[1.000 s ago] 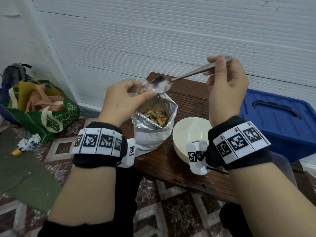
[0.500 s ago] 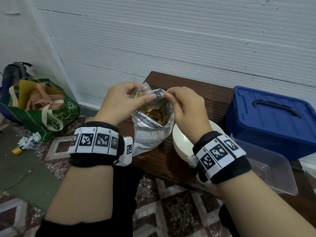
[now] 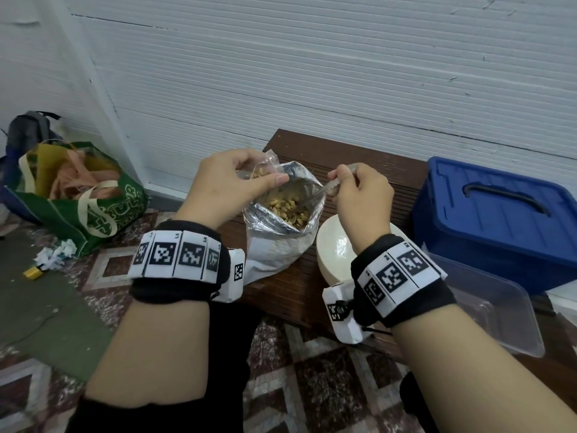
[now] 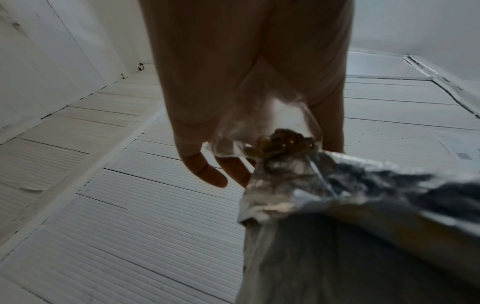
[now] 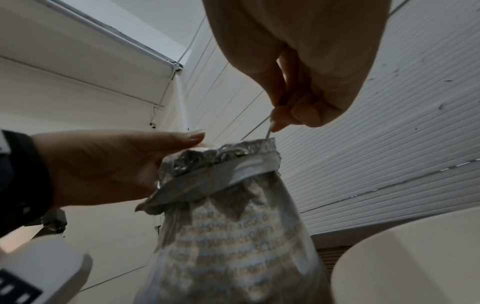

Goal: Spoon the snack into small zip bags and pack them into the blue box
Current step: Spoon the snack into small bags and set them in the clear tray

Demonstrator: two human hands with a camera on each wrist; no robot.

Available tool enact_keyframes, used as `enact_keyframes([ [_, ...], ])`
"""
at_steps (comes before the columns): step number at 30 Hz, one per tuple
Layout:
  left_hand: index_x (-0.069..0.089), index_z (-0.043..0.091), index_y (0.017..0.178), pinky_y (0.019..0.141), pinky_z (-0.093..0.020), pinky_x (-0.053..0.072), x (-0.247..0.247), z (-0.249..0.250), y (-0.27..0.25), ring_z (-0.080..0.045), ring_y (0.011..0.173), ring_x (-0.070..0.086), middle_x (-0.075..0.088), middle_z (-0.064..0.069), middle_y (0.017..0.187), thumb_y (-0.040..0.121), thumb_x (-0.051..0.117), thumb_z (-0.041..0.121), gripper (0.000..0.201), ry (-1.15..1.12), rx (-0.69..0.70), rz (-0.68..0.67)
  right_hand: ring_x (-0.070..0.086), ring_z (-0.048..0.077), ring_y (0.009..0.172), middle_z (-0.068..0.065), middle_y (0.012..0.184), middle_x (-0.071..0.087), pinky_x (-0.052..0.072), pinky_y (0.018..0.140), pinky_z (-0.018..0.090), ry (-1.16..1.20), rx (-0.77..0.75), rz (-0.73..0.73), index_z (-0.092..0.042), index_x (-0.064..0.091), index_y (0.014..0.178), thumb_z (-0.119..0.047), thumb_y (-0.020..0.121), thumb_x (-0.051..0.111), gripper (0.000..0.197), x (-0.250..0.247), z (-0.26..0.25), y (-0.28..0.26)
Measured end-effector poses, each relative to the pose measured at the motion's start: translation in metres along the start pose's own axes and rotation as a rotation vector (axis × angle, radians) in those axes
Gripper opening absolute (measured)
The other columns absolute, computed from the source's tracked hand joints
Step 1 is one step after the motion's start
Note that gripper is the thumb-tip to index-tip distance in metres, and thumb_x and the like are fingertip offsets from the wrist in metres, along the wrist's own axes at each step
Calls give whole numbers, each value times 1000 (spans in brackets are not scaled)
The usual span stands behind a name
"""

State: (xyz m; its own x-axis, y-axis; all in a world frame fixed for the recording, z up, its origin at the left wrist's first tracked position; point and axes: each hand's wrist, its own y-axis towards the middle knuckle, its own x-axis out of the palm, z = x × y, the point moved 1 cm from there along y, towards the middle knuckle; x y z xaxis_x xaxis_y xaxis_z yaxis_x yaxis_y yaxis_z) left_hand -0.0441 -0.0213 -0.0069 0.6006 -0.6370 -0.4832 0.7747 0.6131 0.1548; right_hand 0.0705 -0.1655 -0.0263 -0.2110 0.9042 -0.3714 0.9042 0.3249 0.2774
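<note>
An open foil snack bag (image 3: 281,242) stands on the dark wooden bench (image 3: 368,170), with yellow snack pieces (image 3: 288,207) showing inside. My left hand (image 3: 231,185) pinches a small clear zip bag (image 3: 260,170) holding a few pieces, just above the foil bag's left rim (image 4: 285,176). My right hand (image 3: 359,195) grips a metal spoon (image 3: 318,195) by its handle; the bowl end dips into the snack. The wrist views show the zip bag (image 4: 262,131), the spoon shaft (image 5: 269,131) and the foil bag (image 5: 233,236). The blue box (image 3: 499,220) sits shut at the right.
A cream bowl (image 3: 337,248) stands right of the foil bag, under my right wrist. A clear plastic tub (image 3: 487,307) lies at the bench's near right. On the floor at the left are a green tote bag (image 3: 78,195), a backpack (image 3: 28,129) and crumpled paper (image 3: 56,254).
My right hand came down from above the bench, where it held the spoon at the zip bag's mouth, and put the spoon into the foil bag. The left hand stayed put.
</note>
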Motion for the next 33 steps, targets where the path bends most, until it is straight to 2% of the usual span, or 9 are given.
enact_keyframes([
  [3, 72, 28, 97, 95, -37, 52, -2, 0, 0, -5, 105, 61, 69, 12, 109, 67, 78, 50, 37, 27, 9, 32, 65, 24, 79, 7, 77, 68, 52, 82, 42, 42, 104, 65, -20, 61, 75, -18, 98, 46, 28, -5, 2, 3],
  [7, 70, 24, 97, 72, -2, 47, -7, 2, -2, 14, 87, 59, 67, 14, 106, 73, 78, 40, 31, 51, 21, -9, 63, 16, 70, -1, 66, 64, 55, 79, 37, 95, 164, 109, -21, 61, 76, -19, 98, 46, 27, -18, -3, 9],
  [10, 69, 26, 97, 59, 6, 37, -8, 1, -3, 16, 79, 57, 66, 16, 97, 74, 79, 36, 27, 92, 31, -41, 61, 14, 69, -4, 62, 63, 55, 79, 36, 105, 172, 151, -22, 62, 76, -20, 98, 46, 27, -29, -7, 16],
  [15, 67, 30, 109, 61, 1, 41, -8, 2, -4, 13, 82, 54, 60, 25, 90, 69, 82, 39, 43, 137, 19, -63, 58, 13, 70, -6, 59, 62, 52, 79, 36, 141, 185, 219, -20, 64, 75, -18, 97, 45, 29, -46, -16, 25],
  [19, 67, 29, 113, 79, -18, 51, -5, 3, -4, 2, 87, 59, 63, 21, 89, 67, 83, 40, 50, 179, 21, -99, 58, 16, 71, -10, 49, 60, 51, 81, 40, 173, 168, 217, -23, 61, 69, -18, 96, 46, 32, -46, -25, 29],
  [22, 67, 30, 114, 81, -15, 44, 0, 3, -3, 3, 90, 56, 60, 25, 89, 64, 83, 44, 55, 212, 25, -110, 59, 13, 69, -8, 52, 61, 53, 86, 40, 167, 138, 167, -23, 62, 70, -18, 96, 46, 31, -39, -30, 27],
  [27, 63, 47, 96, 99, -45, 46, 4, 0, -2, -10, 100, 59, 64, 24, 91, 45, 71, 73, 58, 209, 29, -93, 58, 10, 65, -5, 59, 62, 53, 86, 38, 152, 124, 124, -24, 62, 72, -21, 98, 46, 31, -31, -35, 26],
  [30, 59, 54, 89, 95, -47, 48, 6, 1, -1, -15, 101, 59, 64, 24, 89, 36, 58, 90, 64, 218, 77, -78, 57, 8, 64, -5, 59, 63, 53, 84, 35, 161, 123, 113, -22, 64, 74, -21, 98, 46, 30, -29, -36, 27],
  [33, 65, 46, 106, 102, -47, 42, 10, 6, 0, -14, 105, 60, 64, 24, 90, 40, 56, 89, 79, 252, 135, -53, 57, 8, 64, -5, 59, 62, 52, 83, 33, 174, 123, 108, -21, 65, 76, -20, 98, 46, 29, -29, -36, 28],
])
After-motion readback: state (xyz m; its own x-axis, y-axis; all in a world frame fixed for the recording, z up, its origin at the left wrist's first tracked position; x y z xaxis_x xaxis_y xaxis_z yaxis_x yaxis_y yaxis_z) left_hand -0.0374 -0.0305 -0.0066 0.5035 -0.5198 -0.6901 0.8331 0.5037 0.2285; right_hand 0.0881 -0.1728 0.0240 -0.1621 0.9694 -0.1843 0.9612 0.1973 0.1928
